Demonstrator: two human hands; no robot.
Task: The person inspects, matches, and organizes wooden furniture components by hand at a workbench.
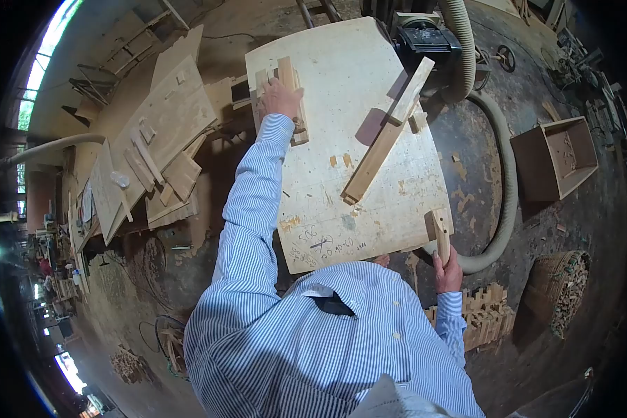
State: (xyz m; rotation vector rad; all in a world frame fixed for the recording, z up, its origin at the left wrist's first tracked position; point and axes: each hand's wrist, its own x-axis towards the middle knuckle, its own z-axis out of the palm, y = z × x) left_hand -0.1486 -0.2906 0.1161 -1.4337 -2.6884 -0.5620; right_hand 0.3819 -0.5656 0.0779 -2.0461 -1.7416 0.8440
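My left hand (pixel 280 99) reaches to the far left of the pale plywood worktop (pixel 341 83). Its fingers close over a short wooden block (pixel 285 68), and other wood pieces lie against it there. Down at the near right corner, my right hand (pixel 449 272) grips a small wooden block (pixel 442 235) that stands up at the worktop's edge. Between the hands, a long wooden bar (pixel 375 164) lies diagonally. A paler bar (pixel 412 90) continues from its far end towards the machine, with a small wood piece beside it.
A dark machine (pixel 425 38) with a ribbed hose (pixel 501 139) stands at the far right. An open wooden box (pixel 557 157) and a basket of offcuts (pixel 564 292) are on the floor at right. Stacked wood pieces (pixel 484 317) sit below my right hand. Boards (pixel 164 125) lie at left.
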